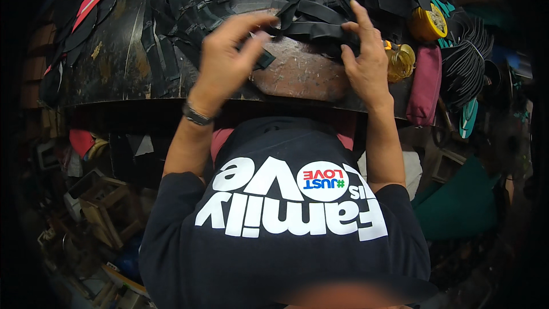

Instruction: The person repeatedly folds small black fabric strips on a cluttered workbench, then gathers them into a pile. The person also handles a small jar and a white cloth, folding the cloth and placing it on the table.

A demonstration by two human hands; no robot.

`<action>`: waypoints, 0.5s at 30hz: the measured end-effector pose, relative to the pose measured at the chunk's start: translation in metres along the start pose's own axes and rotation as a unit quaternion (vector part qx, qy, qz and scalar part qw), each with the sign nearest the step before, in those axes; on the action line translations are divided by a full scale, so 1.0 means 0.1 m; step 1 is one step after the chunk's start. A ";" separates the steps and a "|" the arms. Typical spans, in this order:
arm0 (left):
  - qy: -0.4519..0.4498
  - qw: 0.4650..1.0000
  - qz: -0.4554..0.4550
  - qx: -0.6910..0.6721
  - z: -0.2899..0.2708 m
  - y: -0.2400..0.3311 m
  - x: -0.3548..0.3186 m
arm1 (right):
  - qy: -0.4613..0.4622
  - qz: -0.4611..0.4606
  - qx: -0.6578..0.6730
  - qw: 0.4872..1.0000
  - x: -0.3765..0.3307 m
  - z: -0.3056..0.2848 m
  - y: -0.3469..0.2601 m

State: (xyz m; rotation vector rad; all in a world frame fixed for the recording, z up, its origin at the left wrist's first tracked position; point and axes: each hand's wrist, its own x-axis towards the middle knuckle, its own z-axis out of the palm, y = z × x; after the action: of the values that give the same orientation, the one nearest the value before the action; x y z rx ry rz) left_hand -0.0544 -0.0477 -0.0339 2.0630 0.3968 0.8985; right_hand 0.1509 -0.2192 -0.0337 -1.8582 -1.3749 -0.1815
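A loose heap of black strips point(314, 26), like cut rubber or fabric, lies at the far part of a worn brown board point(303, 74). My left hand point(229, 54) is raised just left of the heap, thumb and forefinger apart, and I see nothing gripped; its other fingers are partly hidden. Below its thumb the end of a dark strip point(264, 59) shows on the board. At the heap's right side is my right hand point(366, 54), fingers spread, the fingertips close to the strips. Whether they touch is hard to make out.
More black strips point(171, 28) lie in rows on the dark table point(123, 57) at left. Right of the board stand a yellow tub point(429, 24), a yellowish jar point(401, 63), a maroon pouch point(425, 86) and a bundle of black cords point(466, 51). Pink and black pieces point(91, 6) lie far left.
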 end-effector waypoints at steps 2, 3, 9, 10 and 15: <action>-0.105 0.992 -0.032 -0.066 0.23 0.18 -0.07 | -0.001 0.004 -0.028 1.000 0.02 0.07 0.04; -0.125 0.989 -0.017 -0.079 0.33 0.24 -0.08 | -0.002 0.007 -0.041 0.999 0.03 0.10 0.07; -0.190 0.974 -0.064 -0.105 0.63 0.24 -0.15 | 0.066 -0.007 0.052 0.996 0.01 0.17 0.17; -0.194 0.972 -0.063 -0.112 0.66 0.22 -0.16 | 0.090 -0.005 0.080 0.993 0.00 0.16 0.16; -0.194 0.969 -0.074 -0.133 0.75 0.19 -0.17 | 0.139 -0.016 0.172 0.975 -0.03 -0.04 -0.02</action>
State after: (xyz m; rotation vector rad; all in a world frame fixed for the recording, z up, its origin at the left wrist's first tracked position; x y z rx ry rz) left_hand -0.0131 -0.1112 -0.0562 1.8740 0.2015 0.4169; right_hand 0.1496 -0.2241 -0.0320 -1.4636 -1.1589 -0.1985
